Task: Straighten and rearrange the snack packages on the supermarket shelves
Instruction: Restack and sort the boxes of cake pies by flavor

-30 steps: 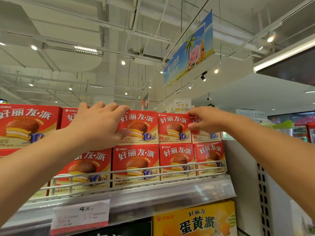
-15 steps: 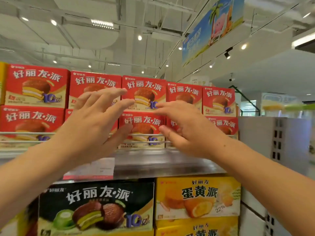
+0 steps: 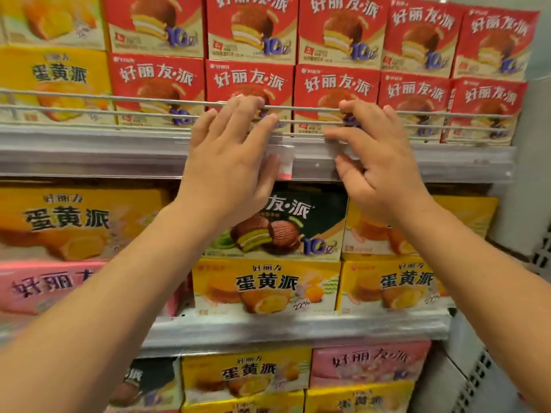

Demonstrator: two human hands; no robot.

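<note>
Red pie boxes (image 3: 249, 81) stand two rows high on the top shelf behind a wire guard rail (image 3: 119, 98). My left hand (image 3: 231, 156) and my right hand (image 3: 374, 156) are raised side by side in front of the shelf edge. Both have loosely spread fingers whose tips reach the rail and the lower red boxes; whether they touch is unclear. Neither hand holds anything. Below them sits a dark green pie box (image 3: 286, 225), partly covered by my left wrist.
Yellow egg-yolk pie boxes (image 3: 265, 286) fill the middle shelf, with more yellow boxes (image 3: 53, 70) at upper left. Pink boxes (image 3: 41, 286) lie at left and on the bottom shelf. A price tag (image 3: 284, 162) hangs on the shelf strip (image 3: 89, 153). A white side panel (image 3: 530, 174) bounds the right.
My view has dropped from the ceiling to the shelves. Both hands came off the top row of red boxes and moved down and together to the guard rail.
</note>
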